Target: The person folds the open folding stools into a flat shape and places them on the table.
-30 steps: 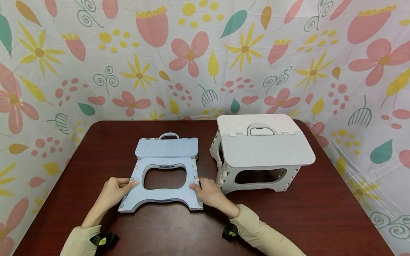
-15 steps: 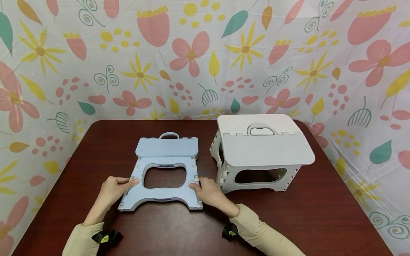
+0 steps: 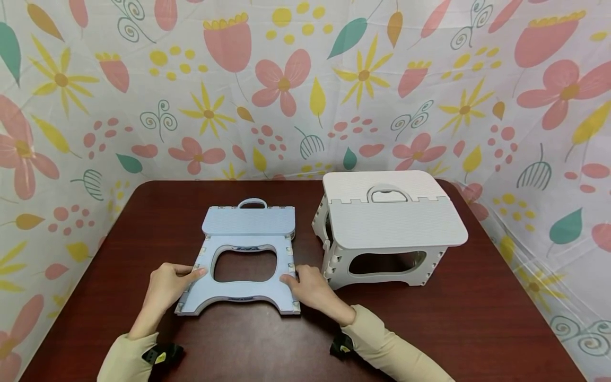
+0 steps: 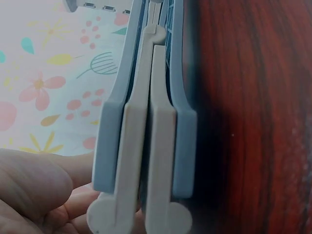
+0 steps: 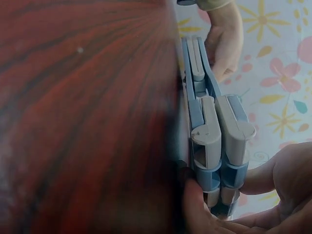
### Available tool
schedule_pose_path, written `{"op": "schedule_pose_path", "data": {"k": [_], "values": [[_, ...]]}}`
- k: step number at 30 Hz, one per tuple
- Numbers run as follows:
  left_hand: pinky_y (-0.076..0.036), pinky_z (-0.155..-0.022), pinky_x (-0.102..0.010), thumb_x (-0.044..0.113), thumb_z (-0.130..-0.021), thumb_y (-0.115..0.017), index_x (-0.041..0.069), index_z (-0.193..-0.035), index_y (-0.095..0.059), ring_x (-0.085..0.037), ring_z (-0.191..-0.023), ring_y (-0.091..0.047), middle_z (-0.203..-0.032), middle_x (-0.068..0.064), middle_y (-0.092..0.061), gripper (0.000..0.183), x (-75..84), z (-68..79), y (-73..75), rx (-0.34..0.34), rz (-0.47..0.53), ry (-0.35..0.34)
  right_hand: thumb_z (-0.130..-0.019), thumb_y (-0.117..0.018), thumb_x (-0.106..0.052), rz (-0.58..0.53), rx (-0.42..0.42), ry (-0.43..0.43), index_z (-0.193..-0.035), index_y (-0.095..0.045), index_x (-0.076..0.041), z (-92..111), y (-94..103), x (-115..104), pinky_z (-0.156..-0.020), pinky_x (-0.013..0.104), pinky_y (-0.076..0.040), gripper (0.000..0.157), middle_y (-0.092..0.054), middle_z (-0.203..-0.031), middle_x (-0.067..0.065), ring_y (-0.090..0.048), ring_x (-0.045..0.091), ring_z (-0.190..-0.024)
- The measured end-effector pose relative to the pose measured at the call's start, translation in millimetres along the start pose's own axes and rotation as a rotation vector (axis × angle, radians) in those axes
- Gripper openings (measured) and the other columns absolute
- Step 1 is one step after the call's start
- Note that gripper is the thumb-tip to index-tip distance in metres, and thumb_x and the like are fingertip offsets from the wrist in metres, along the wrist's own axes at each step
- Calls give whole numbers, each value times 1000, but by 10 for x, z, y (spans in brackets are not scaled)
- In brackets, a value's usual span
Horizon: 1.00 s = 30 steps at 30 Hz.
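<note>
A light blue folding step stool [image 3: 248, 289] lies folded flat on the table, its small carry handle at the far end. My left hand [image 3: 167, 286] grips its left edge, thumb on top and the other fingers at the side or underneath. On the opposite edge my right hand [image 3: 312, 286] holds it the same way, thumb on the upper face. The left wrist view shows the stool's folded layers [image 4: 146, 146] edge-on, pressed close together. In the right wrist view the thumb and fingers [image 5: 197, 204] close round the hinged edge [image 5: 219, 141].
A white folding step stool [image 3: 396, 223] stands unfolded on its legs to the right, close to my right hand. Both stools are on a dark red-brown table [image 3: 477, 329]. A flower-patterned cloth [image 3: 305, 95] hangs behind the table.
Both hands keep their hold on the blue stool, which lies in nearly the same place. The left forearm has shifted slightly to the right.
</note>
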State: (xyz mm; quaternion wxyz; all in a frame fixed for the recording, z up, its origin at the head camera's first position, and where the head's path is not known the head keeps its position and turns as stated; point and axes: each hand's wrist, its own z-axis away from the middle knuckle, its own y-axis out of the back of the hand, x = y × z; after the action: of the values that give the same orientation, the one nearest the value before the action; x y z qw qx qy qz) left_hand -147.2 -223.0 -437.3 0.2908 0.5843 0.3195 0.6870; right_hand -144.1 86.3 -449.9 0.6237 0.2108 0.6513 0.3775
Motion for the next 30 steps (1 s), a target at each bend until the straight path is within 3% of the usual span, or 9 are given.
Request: {"op": "schedule_pose_path", "data": {"k": [10, 16, 23, 30], "values": [[-41, -50, -26, 47, -77, -68, 3, -101, -70, -19, -67, -59, -97, -21, -68, 51, 20, 3, -10, 39, -12, 20, -85, -63, -36, 36, 67, 47, -56, -48, -12, 26, 3, -49, -50, 23, -39, 40, -40, -49, -4, -42, 9, -48], [-42, -51, -26, 49, -75, -70, 4, -98, -72, -25, -72, -61, -95, -19, -69, 51, 24, 11, -10, 72, -20, 29, -85, -62, -35, 99, 75, 64, -51, -37, -16, 50, 14, -103, -42, 22, -34, 47, -33, -45, -6, -36, 8, -40], [-44, -52, -28, 51, -73, -70, 4, -97, -72, -30, -77, -62, -94, -18, -69, 53, 16, 13, -5, 76, -18, 21, -84, -64, -34, 142, 118, 113, -50, -34, -16, 69, 5, -102, -41, 21, -31, 49, -29, -44, -7, -33, 8, -38], [-43, -51, -27, 50, -74, -70, 3, -97, -72, -25, -71, -62, -87, -17, -70, 52, 23, 11, -6, 73, -28, 17, -83, -65, -35, 203, 159, 152, -49, -38, -15, 82, 24, -120, -42, 23, -33, 48, -34, -43, -4, -39, 11, -39]]}}
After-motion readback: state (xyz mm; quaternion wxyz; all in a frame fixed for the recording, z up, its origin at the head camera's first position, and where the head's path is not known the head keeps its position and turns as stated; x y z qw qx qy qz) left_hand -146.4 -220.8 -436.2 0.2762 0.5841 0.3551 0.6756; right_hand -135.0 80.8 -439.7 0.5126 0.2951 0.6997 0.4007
